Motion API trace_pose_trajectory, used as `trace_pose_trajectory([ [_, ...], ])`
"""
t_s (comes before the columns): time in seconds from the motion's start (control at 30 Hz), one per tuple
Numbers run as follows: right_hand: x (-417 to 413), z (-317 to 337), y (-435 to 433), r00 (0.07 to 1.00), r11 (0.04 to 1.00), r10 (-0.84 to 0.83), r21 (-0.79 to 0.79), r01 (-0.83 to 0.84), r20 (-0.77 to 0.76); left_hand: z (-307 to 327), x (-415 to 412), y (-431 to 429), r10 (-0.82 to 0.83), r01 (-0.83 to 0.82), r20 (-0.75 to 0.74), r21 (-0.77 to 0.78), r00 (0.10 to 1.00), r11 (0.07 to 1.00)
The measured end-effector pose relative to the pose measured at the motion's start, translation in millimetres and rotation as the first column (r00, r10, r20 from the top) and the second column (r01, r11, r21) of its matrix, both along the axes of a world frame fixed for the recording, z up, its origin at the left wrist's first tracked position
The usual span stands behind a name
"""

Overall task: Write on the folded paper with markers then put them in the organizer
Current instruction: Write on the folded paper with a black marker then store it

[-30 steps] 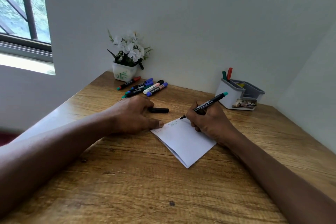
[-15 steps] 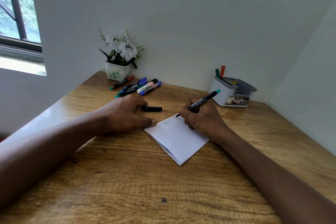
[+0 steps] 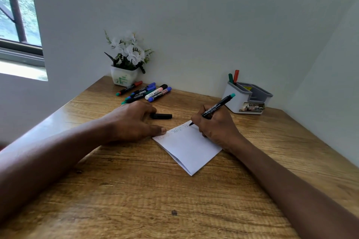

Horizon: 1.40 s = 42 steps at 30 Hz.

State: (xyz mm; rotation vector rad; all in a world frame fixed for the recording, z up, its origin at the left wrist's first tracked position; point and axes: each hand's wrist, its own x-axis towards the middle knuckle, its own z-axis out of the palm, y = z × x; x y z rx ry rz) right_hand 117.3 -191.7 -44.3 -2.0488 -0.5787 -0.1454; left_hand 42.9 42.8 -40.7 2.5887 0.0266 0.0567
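A folded white paper (image 3: 189, 148) lies on the wooden desk (image 3: 147, 196), with faint writing along its far edge. My right hand (image 3: 215, 128) grips a black marker with a green end (image 3: 218, 105), its tip touching the paper's far edge. My left hand (image 3: 134, 120) rests flat on the desk, thumb pressing the paper's left corner. A black marker cap (image 3: 161, 116) lies just beyond the left hand. Several markers (image 3: 144, 92) lie in a group at the back. The white and grey organizer (image 3: 247, 97) stands at the back right and holds a green marker (image 3: 230, 78) and a red marker (image 3: 236, 75).
A white pot of white flowers (image 3: 127, 64) stands against the wall behind the loose markers. Walls close the desk at the back and right. A window (image 3: 17, 17) is at the upper left.
The marker tip has moved a little to the right along the paper's far edge, leaving more writing. The left hand stays on the paper's corner. The view has shifted slightly.
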Motion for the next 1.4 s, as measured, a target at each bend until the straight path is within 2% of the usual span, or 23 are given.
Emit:
trace_pose_trajectory([
  [0.5, -0.6, 2.2, 0.9, 1.000, 0.998, -0.021, -0.063, 0.022, 0.023, 2.0, -2.0, -2.3, 0.005, -0.005, -0.004, 0.014, 1.000, 1.000],
  [0.73, -0.5, 0.2, -1.4, 1.000, 1.000, -0.007, 0.008, 0.007, -0.030, 1.9, -2.0, -1.3, 0.002, -0.002, 0.001, 0.027, 1.000, 1.000],
  [0.9, 3.0, -2.5, -0.8, 0.996, 0.995, -0.080, 0.059, 0.081, -0.032, 0.8, 0.5, -0.2, -0.001, 0.001, -0.002, 0.022, 1.000, 1.000],
  [1.07, 2.5, -3.2, -1.0, 0.999, 0.999, -0.040, 0.027, 0.041, -0.027, -1.6, 0.5, 2.1, 0.002, -0.002, -0.001, -0.001, 1.000, 1.000],
  [1.4, 0.5, -3.0, 0.7, 0.993, 0.993, -0.116, 0.001, 0.116, 0.025, -0.5, 1.0, 1.4, -0.011, 0.011, -0.007, 0.009, 1.000, 1.000],
])
